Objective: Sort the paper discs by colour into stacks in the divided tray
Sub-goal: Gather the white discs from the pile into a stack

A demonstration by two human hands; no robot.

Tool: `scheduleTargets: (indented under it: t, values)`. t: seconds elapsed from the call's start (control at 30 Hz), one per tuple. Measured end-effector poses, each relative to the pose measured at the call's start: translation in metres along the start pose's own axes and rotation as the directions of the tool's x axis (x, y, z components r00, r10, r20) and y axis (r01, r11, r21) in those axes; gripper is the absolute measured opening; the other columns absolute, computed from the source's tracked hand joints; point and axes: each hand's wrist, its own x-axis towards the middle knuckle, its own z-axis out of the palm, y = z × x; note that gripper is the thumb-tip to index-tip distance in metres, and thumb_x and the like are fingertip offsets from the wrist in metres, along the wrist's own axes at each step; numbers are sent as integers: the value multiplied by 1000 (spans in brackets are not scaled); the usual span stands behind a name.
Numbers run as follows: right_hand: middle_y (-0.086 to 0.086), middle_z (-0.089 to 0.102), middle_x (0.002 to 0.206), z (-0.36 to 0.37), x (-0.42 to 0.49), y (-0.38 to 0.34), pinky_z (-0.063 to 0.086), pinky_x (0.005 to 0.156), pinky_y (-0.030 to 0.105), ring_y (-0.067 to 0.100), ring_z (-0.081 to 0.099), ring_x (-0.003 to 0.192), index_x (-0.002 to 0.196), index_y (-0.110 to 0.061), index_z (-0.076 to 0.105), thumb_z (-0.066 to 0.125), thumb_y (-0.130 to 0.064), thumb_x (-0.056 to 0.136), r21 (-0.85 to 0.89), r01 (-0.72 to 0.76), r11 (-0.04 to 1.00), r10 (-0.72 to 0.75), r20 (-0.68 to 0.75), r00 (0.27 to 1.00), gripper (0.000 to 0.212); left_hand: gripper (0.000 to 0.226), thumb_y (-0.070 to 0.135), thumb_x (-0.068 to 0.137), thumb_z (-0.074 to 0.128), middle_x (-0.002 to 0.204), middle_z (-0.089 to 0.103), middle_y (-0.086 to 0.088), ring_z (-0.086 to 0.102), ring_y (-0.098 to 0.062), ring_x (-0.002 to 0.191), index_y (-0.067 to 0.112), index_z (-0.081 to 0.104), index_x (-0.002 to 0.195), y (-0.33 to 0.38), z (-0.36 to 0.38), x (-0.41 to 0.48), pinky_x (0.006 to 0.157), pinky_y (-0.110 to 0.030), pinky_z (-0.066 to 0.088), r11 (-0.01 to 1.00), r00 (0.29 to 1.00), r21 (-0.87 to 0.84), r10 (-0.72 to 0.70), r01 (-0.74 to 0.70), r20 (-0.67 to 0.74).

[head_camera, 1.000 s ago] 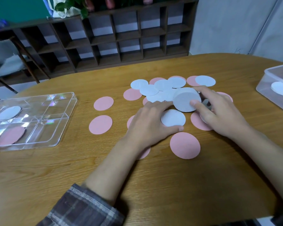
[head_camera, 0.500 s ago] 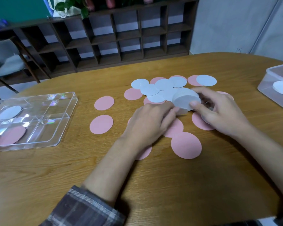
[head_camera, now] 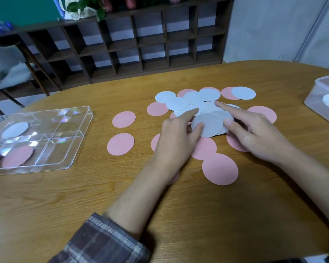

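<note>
Both hands — left [head_camera: 176, 137], right [head_camera: 254, 135] — pinch a tilted white disc stack [head_camera: 209, 124].

No legible text, labels, numbers or signs anywhere.

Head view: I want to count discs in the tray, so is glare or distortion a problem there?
Head view: rainbow glare streaks the clear tray dividers, yet a white disc and a pink disc show through; wide-angle bending curves the table edge and shelf; the left border is slightly smeared.
</note>
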Motion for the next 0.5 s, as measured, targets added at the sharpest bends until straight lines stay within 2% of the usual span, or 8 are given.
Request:
scheduleTargets:
  t: [0.07,0.13,0.2,0.23,0.3,0.37,0.4,0.5]
  values:
    - [-7,64,86,0,0,-1,39,74,15,7,55,85,154,-42,37,43,-26,108,1,-28,1000,28,20,999,49,18,23,100,64,86,76,-8,68,-25,78,10,72,108,-2,4,0,78,-38,51,1000,1000,19,11,-12,3]
    - [-24,60,100,1,0,-3,36,82,10,-7,52,93,156,-40,33,39,-30,110,12,-46,999,46,30,999,48,18,23,101,60,73,66,-8,56,-27,68,8,65,93,-2,8,0,67,-37,45,999,1000,38,13,-13,-5]
    - [-29,51,127,1,0,-6,29,92,6,-14,43,111,159,-37,29,36,-39,108,8,-60,998,60,34,998,51,18,22,103,58,69,61,-5,48,-25,64,8,63,93,-1,9,0,62,-37,37,997,1000,66,29,-28,-11]
    - [-27,47,136,2,-1,-7,28,95,8,-11,39,121,160,-37,26,34,-45,106,-4,-63,998,63,39,997,55,17,23,104,58,69,59,-3,46,-25,64,8,63,96,-1,10,0,61,-37,35,996,999,77,37,-36,-12]
    - [-28,51,130,4,-1,-10,32,94,18,-3,44,119,161,-36,20,31,-52,101,-32,-54,998,56,55,997,63,19,24,104,57,72,62,-4,50,-26,66,8,66,106,-1,12,0,63,-40,40,995,999,89,50,-49,-11]
    - [-33,47,99,7,-1,-9,31,87,21,-3,43,97,162,-36,16,34,-53,101,-56,-56,997,60,77,995,66,23,26,105,57,76,67,-8,56,-28,69,8,67,116,0,12,0,66,-42,45,993,998,103,58,-57,-7]
    - [-35,40,92,8,-1,-7,29,87,20,-4,38,91,163,-35,14,36,-51,102,-73,-58,996,64,84,994,66,26,26,105,57,78,68,-9,57,-29,71,8,67,120,0,12,0,66,-43,47,992,998,108,58,-57,-6]
    - [-32,43,102,8,0,-6,28,89,20,-2,36,100,163,-34,12,37,-54,99,-123,-35,992,44,72,996,72,34,29,105,58,84,72,-11,64,-33,77,7,65,131,6,10,-1,67,-42,49,990,998,131,55,-56,6]
